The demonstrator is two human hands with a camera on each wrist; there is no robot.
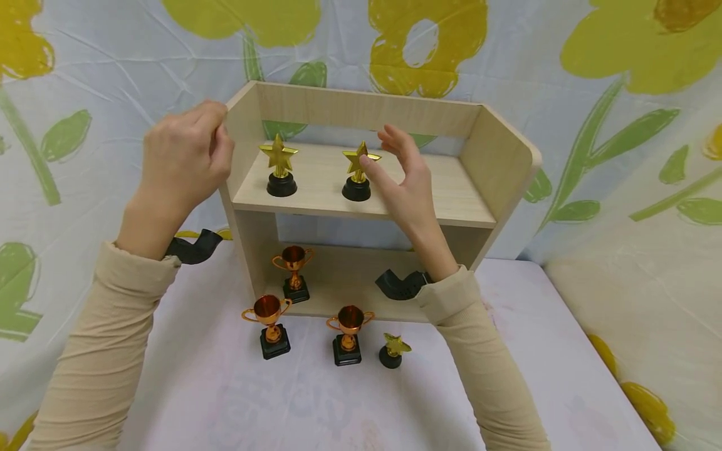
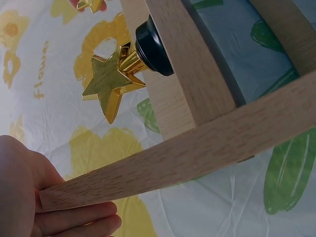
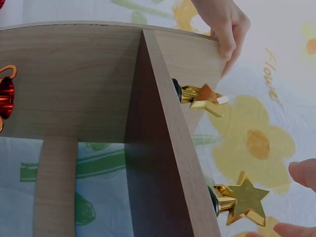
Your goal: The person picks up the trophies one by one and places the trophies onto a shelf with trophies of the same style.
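Note:
My left hand [image 1: 183, 153] grips the upper edge of the left side panel of a small two-tier wooden shelf [image 1: 366, 109]; in the left wrist view its fingers wrap the panel [image 2: 148, 170]. On the upper tier stand two gold star trophies with round black bases: the left star trophy [image 1: 281, 183] and the middle star trophy [image 1: 356, 189]. Around the middle one, my right hand [image 1: 410, 188] is spread, thumb in front of the star. The right wrist view shows gaps between its fingertips and that star [image 3: 248, 200].
A copper-coloured cup trophy [image 1: 295, 285] stands on the lower tier at left. Before the shelf, on the white cloth [image 1: 237, 401], are two more cup trophies [image 1: 274, 341] and a smaller gold star trophy [image 1: 390, 357]. A flower-printed cloth [image 1: 141, 56] hangs behind.

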